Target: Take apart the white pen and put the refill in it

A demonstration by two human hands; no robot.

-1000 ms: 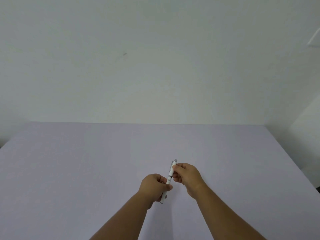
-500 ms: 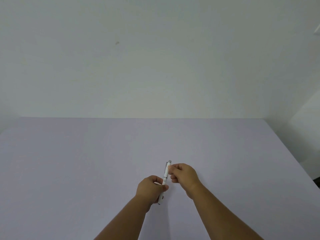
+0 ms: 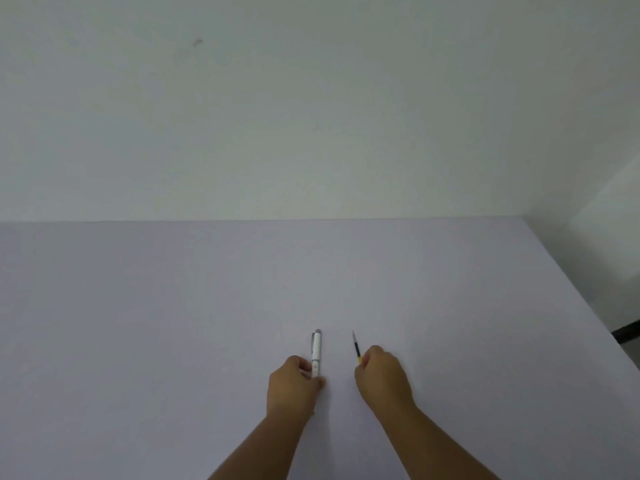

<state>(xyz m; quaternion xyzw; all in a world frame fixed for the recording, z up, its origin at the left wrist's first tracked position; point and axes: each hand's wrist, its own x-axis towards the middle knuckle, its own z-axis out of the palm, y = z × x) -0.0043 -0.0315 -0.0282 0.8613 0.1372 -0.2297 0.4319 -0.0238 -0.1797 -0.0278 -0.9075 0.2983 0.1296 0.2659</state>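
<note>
My left hand (image 3: 294, 381) grips the lower part of the white pen (image 3: 316, 351), which points away from me with its grey cap end and clip at the top. My right hand (image 3: 382, 377) pinches a thin refill (image 3: 356, 348), dark with a yellow band near my fingers and a fine tip pointing away. Pen and refill are apart, side by side a short gap from each other, low over the pale table (image 3: 173, 306). The lower ends of both are hidden in my hands.
The table's far edge meets a plain white wall (image 3: 311, 116). The table's right edge (image 3: 588, 306) runs diagonally toward me, with a dark gap beyond it at the right.
Both hands held the pen together before. Now they have separated: the left keeps the white pen, the right holds a refill to the side.
</note>
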